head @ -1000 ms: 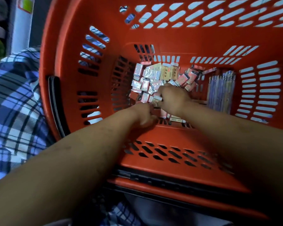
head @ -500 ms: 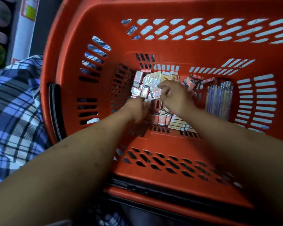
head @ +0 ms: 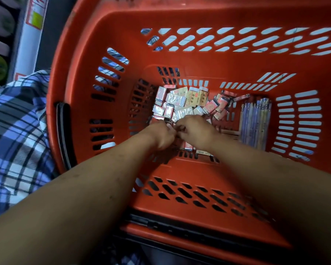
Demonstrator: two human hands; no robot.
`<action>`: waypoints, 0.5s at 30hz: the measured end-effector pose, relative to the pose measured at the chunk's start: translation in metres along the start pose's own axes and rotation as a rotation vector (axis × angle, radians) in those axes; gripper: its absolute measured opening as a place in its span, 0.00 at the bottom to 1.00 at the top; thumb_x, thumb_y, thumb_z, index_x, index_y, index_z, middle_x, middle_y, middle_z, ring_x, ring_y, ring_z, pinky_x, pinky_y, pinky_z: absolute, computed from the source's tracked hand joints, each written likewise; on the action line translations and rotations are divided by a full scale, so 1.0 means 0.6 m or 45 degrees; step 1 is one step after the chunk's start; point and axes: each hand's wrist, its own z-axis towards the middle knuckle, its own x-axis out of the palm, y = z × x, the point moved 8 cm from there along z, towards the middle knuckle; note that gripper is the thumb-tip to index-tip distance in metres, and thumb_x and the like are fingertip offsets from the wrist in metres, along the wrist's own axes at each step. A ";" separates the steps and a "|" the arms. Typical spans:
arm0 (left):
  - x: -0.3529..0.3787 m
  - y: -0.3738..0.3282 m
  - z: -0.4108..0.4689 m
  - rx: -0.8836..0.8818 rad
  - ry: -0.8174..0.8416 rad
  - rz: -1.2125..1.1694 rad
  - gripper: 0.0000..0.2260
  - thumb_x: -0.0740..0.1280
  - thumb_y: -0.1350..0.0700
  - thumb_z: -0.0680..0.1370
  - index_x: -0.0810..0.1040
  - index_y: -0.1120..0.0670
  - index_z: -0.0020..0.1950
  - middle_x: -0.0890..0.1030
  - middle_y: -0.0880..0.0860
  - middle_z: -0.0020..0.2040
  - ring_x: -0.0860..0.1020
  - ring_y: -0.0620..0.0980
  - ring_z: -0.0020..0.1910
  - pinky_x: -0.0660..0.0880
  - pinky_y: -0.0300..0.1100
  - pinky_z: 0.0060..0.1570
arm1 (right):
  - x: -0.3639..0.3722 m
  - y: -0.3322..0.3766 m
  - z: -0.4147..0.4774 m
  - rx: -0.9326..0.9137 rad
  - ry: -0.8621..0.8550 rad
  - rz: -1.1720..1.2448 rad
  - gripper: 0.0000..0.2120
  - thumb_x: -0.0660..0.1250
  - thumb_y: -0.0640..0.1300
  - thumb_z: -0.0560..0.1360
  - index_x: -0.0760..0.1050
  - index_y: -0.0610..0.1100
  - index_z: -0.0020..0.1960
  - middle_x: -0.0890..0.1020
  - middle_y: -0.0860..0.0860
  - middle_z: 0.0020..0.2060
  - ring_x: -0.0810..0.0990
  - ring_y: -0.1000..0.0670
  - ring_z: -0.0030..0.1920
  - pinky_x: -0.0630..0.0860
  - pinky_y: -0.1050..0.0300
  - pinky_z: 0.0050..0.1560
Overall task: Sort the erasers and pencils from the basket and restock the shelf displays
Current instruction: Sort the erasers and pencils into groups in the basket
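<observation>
plaid cloth (head: 17, 131): soft woven check, blue, white and black, far left, cut off by the frame
white post (head: 33, 25): smooth, upright, red-edged label, blurred; room behind it dark
basket (head: 80, 73): hard orange plastic, slotted walls and floor, light floor showing through the far slots
handle (head: 62, 134): black bar lying against the left rim
left hand (head: 161, 134): down on the basket floor, fingers curled under and hidden by its back; can't tell if it grips anything
erasers (head: 180, 102): small wrapped blocks, silver, pink and tan, loose heap mid-floor, print unreadable
right hand (head: 195, 131): touching the left, fingers bent onto the near erasers; pinch unclear
pencils (head: 256, 121): thin bluish sticks, side by side along the right wall
</observation>
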 end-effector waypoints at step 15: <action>-0.033 0.002 0.004 0.094 -0.255 -0.167 0.16 0.64 0.45 0.82 0.77 0.56 0.45 0.83 0.59 0.47 0.80 0.60 0.48 0.68 0.44 0.40 | -0.023 -0.068 -0.009 0.575 -0.464 0.737 0.09 0.75 0.46 0.72 0.84 0.48 0.52 0.86 0.44 0.43 0.85 0.42 0.43 0.83 0.47 0.49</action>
